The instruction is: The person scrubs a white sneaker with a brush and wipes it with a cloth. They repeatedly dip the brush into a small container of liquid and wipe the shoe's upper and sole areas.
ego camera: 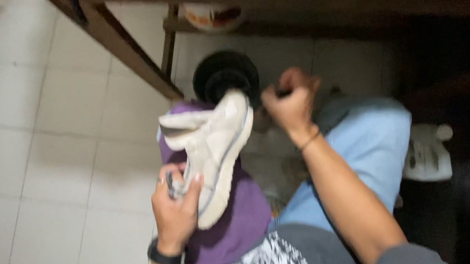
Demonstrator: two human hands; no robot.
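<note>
My left hand (176, 207) grips the heel end of a white sneaker (212, 148), holding it up with its toe pointing away from me. A purple cloth (240, 220) lies under the shoe, across my lap. Just right of the shoe's toe, my right hand (291, 101) is closed around a small dark object; the blur hides what it is. A black watch band sits on my left wrist and a thin bracelet on my right.
A black round container (225, 73) stands on the white tiled floor beyond the shoe. A dark wooden table frame (124, 42) runs across the top, with a bowl (212, 16) on its lower shelf. A white plastic bottle (426, 154) lies at right beside my blue-trousered knee.
</note>
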